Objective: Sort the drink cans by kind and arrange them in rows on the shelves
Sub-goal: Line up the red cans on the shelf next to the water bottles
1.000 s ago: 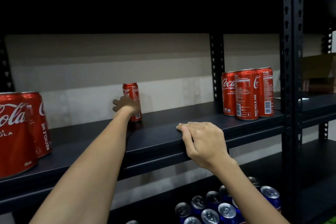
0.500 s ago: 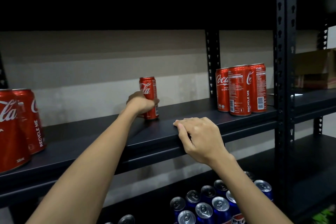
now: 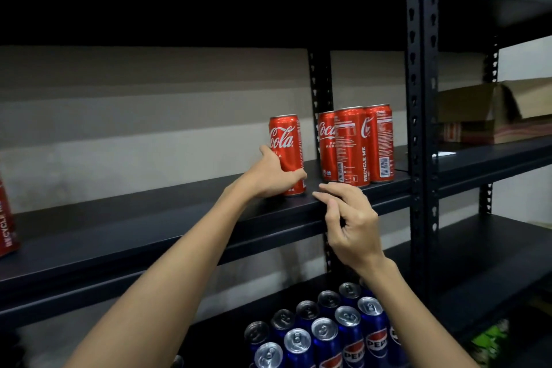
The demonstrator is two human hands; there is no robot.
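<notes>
My left hand (image 3: 273, 175) grips the lower part of an upright red Coca-Cola can (image 3: 286, 146) standing on the dark middle shelf (image 3: 149, 227). A short gap to its right stands a tight group of three red Coca-Cola cans (image 3: 355, 145). My right hand (image 3: 349, 221) hovers at the shelf's front edge, below that group, with loosely curled fingers and nothing in it. Another red can (image 3: 7, 218) shows partly at the far left edge of the same shelf.
Several blue Pepsi cans (image 3: 325, 334) stand packed on the shelf below. A black perforated upright post (image 3: 421, 128) divides this bay from the right one, where a cardboard box (image 3: 490, 112) sits. Another shelf board hangs overhead.
My left hand has slid the single red can rightward along the shelf, close to the group of three. My right hand has lifted off the shelf edge and curled its fingers.
</notes>
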